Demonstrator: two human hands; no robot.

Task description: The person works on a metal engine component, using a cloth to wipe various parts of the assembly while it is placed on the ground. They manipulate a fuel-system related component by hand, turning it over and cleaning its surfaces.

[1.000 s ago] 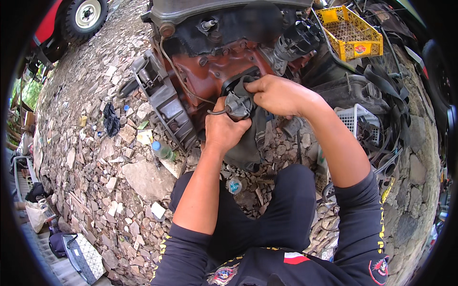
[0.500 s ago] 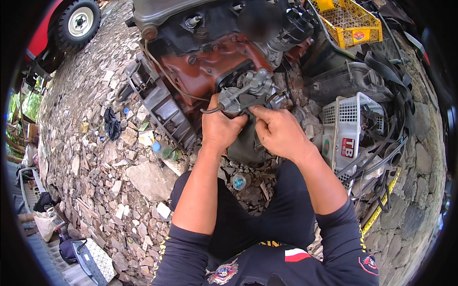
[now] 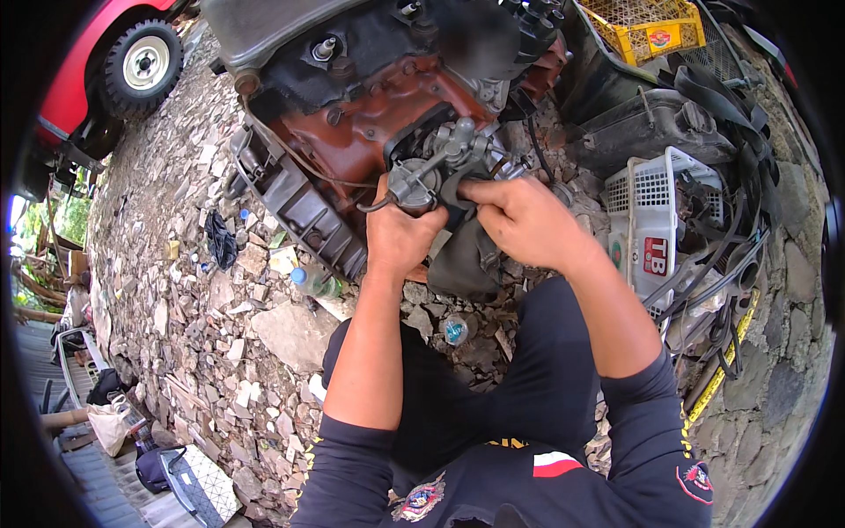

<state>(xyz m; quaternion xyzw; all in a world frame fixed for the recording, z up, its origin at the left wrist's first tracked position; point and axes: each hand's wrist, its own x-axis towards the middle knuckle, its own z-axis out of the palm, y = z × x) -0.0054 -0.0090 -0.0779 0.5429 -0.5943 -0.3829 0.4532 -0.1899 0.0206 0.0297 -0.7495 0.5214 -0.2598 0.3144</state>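
A large engine with a red-brown block (image 3: 352, 132) fills the space in front of me. Against its near side sits a grey cast-metal part (image 3: 412, 182), with a round body and a short bent pipe. My left hand (image 3: 398, 236) is wrapped round the underside of this part, thumb toward the right. Beside it, my right hand (image 3: 528, 222) is closed, its curled fingers at the part's right side next to a grey strip. What those fingertips hold is hidden. A dull grey, soft-looking piece (image 3: 465, 264) hangs below, between my hands.
Stony rubble covers the ground. A ribbed metal housing (image 3: 304, 207) leans left of the engine, near a clear bottle (image 3: 315, 282). On the right are a white basket (image 3: 647, 229) with hoses, a black case (image 3: 651, 132) and a yellow crate (image 3: 647, 35). A plastic cup (image 3: 458, 330) lies between my knees.
The view has shifted slightly, so the engine appears farther left. My right hand's fingers are more curled in beside the grey strip. My left hand keeps its hold on the metal part.
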